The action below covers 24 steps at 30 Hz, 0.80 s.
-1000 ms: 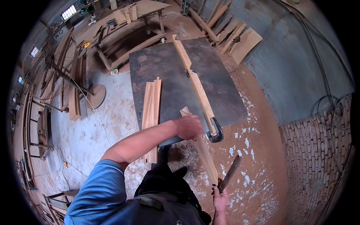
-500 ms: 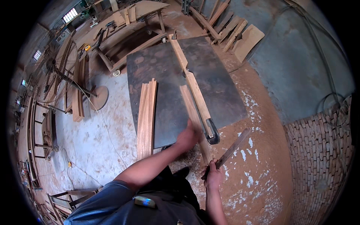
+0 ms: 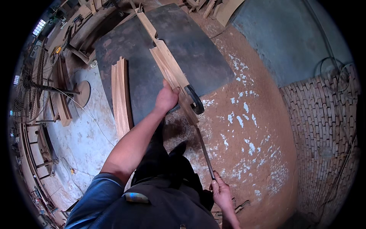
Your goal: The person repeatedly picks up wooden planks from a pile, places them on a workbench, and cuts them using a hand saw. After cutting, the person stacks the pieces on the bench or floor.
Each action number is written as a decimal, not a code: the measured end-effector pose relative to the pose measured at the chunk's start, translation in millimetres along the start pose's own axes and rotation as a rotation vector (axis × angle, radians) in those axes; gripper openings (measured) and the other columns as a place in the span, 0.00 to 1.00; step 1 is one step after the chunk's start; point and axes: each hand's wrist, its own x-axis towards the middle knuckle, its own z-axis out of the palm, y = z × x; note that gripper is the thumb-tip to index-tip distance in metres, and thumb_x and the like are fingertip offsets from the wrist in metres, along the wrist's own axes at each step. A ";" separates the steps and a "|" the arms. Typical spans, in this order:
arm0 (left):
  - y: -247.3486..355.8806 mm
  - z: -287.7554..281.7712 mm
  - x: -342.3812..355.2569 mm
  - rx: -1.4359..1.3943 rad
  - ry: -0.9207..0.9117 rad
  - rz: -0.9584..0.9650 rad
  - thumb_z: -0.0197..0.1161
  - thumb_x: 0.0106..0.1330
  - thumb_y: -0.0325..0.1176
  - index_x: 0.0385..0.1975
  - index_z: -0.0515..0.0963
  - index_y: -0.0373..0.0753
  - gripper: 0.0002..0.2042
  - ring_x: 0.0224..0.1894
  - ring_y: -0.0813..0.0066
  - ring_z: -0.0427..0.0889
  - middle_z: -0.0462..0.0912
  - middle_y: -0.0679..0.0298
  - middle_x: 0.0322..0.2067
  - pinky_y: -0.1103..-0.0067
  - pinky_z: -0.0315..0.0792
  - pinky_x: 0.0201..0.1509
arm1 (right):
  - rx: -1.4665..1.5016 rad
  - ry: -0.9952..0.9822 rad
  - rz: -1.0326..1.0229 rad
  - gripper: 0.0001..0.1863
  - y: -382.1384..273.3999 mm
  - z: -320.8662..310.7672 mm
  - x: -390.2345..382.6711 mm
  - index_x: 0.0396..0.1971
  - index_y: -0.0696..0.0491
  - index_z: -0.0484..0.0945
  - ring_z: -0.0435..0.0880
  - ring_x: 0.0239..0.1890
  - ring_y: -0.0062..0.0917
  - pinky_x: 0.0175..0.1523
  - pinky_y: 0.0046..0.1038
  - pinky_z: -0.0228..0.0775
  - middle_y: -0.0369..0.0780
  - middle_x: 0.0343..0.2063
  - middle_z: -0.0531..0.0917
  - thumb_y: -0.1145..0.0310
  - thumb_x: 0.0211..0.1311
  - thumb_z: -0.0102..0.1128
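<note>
My left hand [image 3: 167, 99] is closed round a grooved wooden strip [image 3: 162, 65], which lies slantwise along a pale straight board [image 3: 170, 57] on the dark tabletop. The strip's near end juts past the table edge. In my right hand [image 3: 222, 194], low on the right, is a long, thin, flat dark bar [image 3: 206, 153], seen nearly edge-on. Its far tip meets or lines up with the strip's near end; whether they touch I cannot tell. A black clamp [image 3: 195, 100] grips the board's near end. To the left lies another grooved wooden piece [image 3: 121, 95].
The dark tabletop [image 3: 206, 61] ends just ahead of my legs. Sawdust covers the floor [image 3: 244, 152] at right, beside a brick wall [image 3: 316, 122]. A round-based stand fan [image 3: 82, 94] and stacked timber [image 3: 62, 89] stand at left, with a cord across the floor.
The bar has swung from a rightward slant into line with the strip, and my right hand has moved nearer my body. My left hand stays on the strip. The whole view has shifted.
</note>
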 end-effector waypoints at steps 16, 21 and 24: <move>-1.8 -2.7 3.0 0.010 -0.011 -0.036 0.52 0.66 0.41 0.62 0.47 0.27 0.33 0.47 0.39 0.77 0.78 0.35 0.42 0.60 0.70 0.54 | 0.075 -0.034 0.059 0.22 -16.9 13.4 22.8 0.62 0.55 0.68 0.74 0.24 0.16 0.33 0.20 0.70 0.34 0.19 0.74 0.67 0.70 0.48; -16.4 5.0 10.9 0.013 0.011 -0.014 0.52 0.66 0.41 0.63 0.43 0.28 0.34 0.44 0.38 0.78 0.79 0.35 0.39 0.58 0.72 0.51 | -0.025 -0.025 0.109 0.22 -33.3 9.3 20.1 0.61 0.56 0.68 0.73 0.23 0.15 0.32 0.20 0.69 0.34 0.19 0.73 0.69 0.69 0.48; -6.7 2.4 7.8 0.020 -0.021 -0.036 0.52 0.66 0.41 0.64 0.43 0.28 0.35 0.44 0.37 0.78 0.79 0.35 0.38 0.58 0.72 0.51 | 0.018 -0.002 0.093 0.22 -34.8 12.6 22.1 0.61 0.55 0.68 0.73 0.23 0.16 0.31 0.22 0.70 0.35 0.18 0.73 0.69 0.68 0.49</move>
